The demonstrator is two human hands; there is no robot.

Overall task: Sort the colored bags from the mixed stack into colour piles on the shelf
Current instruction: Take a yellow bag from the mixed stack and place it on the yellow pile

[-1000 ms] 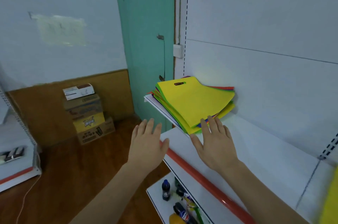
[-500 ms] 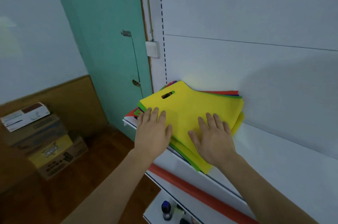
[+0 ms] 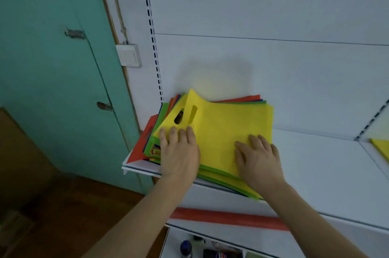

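The mixed stack (image 3: pixel 168 114) lies at the left end of the white shelf (image 3: pixel 315 163), with a yellow bag (image 3: pixel 227 127) on top. The left hand (image 3: pixel 179 152) and right hand (image 3: pixel 259 158) rest on it, fingers flat and a little spread, gripping nothing. The bags below show only thin red, green and blue edges. Another yellow bag (image 3: pixel 382 148) is cut off at the far right.

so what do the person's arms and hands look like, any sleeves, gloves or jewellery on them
Both are bare: the left hand and right hand wear no gloves or rings that show, no watch or band sits at either wrist, and no sleeve covers either forearm within the frame.
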